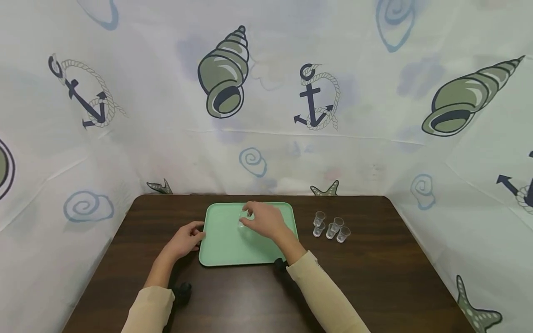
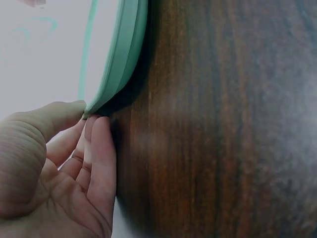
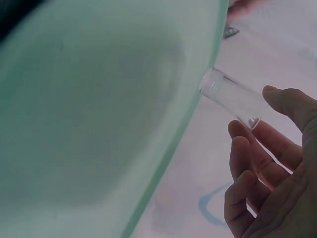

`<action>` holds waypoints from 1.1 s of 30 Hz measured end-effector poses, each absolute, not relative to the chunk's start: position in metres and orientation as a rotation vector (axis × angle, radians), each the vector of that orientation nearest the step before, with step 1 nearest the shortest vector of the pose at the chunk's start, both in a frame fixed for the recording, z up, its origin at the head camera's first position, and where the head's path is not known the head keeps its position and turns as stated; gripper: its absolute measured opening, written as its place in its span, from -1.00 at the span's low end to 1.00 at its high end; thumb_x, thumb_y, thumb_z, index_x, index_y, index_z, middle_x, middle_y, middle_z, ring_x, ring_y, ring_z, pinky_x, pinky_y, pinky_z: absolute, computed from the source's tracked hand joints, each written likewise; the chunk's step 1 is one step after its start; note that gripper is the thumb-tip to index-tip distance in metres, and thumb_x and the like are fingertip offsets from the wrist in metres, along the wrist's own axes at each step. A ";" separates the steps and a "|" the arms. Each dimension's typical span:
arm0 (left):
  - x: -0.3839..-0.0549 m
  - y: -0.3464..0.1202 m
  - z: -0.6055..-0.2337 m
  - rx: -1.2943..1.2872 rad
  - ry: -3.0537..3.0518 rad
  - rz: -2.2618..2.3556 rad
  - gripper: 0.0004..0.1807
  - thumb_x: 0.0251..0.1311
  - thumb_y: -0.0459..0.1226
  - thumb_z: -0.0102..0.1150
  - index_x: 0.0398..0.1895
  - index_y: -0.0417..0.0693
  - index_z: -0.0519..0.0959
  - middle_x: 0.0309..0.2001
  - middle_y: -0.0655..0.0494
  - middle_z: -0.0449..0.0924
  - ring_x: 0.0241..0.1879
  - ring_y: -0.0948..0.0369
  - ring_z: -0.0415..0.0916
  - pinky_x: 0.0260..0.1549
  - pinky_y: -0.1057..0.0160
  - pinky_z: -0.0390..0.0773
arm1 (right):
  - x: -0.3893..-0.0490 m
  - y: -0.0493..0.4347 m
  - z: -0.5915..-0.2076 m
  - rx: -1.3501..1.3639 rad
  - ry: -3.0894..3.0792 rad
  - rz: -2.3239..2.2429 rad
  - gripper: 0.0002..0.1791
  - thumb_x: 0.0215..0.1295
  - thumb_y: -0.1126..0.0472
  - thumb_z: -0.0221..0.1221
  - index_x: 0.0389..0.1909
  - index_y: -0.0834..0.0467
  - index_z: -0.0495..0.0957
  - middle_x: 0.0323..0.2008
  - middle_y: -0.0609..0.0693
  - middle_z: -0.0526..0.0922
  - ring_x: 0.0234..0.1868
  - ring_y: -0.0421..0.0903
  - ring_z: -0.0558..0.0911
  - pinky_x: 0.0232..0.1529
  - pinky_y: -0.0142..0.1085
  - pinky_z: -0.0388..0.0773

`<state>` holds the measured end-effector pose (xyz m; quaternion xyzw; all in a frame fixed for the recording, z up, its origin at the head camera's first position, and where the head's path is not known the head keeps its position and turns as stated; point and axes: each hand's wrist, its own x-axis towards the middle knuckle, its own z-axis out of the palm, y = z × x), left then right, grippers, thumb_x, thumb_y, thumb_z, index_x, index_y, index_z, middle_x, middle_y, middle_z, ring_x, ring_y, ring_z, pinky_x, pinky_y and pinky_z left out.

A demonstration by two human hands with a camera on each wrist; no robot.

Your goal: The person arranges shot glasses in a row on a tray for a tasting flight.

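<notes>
A pale green tray [image 1: 225,247] lies flat on the dark wooden table. My left hand [image 1: 185,240] is at its left edge; in the left wrist view the thumb [image 2: 64,114] and fingertips pinch the tray's rim. Over the back middle of the tray, my right hand [image 1: 268,221] holds a small clear shot glass [image 3: 230,96] near its rim, between thumb and fingers. The glass stands with its thick base at the tray's surface; whether it bears fully on the tray I cannot tell.
Several more clear shot glasses [image 1: 331,227] stand in a cluster on the table [image 1: 374,277], right of the tray. Behind and at both sides hangs a white cloth [image 1: 275,162] printed with shells and anchors.
</notes>
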<state>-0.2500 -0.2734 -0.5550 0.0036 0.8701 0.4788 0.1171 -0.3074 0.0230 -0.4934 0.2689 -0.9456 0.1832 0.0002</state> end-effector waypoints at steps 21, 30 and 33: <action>-0.251 -0.277 -0.554 0.008 2.557 1.416 -0.44 0.64 -0.27 0.04 0.57 -0.34 0.30 -0.11 -0.13 0.54 -0.19 0.11 0.62 -0.11 0.05 0.77 | -0.304 -0.026 -0.507 0.851 -3.015 0.494 -0.56 0.52 -0.25 0.27 0.27 -0.17 0.67 0.00 -0.23 0.79 -0.16 -0.28 0.71 -0.36 -0.29 0.57; -0.244 -0.276 -0.550 -0.014 2.553 1.423 -0.44 0.64 -0.28 0.03 0.57 -0.36 0.31 -0.10 -0.15 0.56 -0.18 0.10 0.64 -0.08 0.01 0.78 | -0.301 -0.037 -0.507 0.869 -3.052 0.547 -0.54 0.53 -0.24 0.26 0.31 -0.16 0.64 0.05 -0.18 0.78 -0.19 -0.23 0.71 -0.39 -0.31 0.55; -0.246 -0.275 -0.551 -0.006 2.543 1.432 -0.44 0.65 -0.27 0.03 0.57 -0.35 0.30 -0.10 -0.15 0.57 -0.17 0.10 0.65 -0.06 0.00 0.78 | -0.300 -0.035 -0.506 0.862 -3.055 0.548 -0.55 0.53 -0.23 0.27 0.31 -0.16 0.64 0.03 -0.18 0.78 -0.20 -0.23 0.71 -0.39 -0.29 0.56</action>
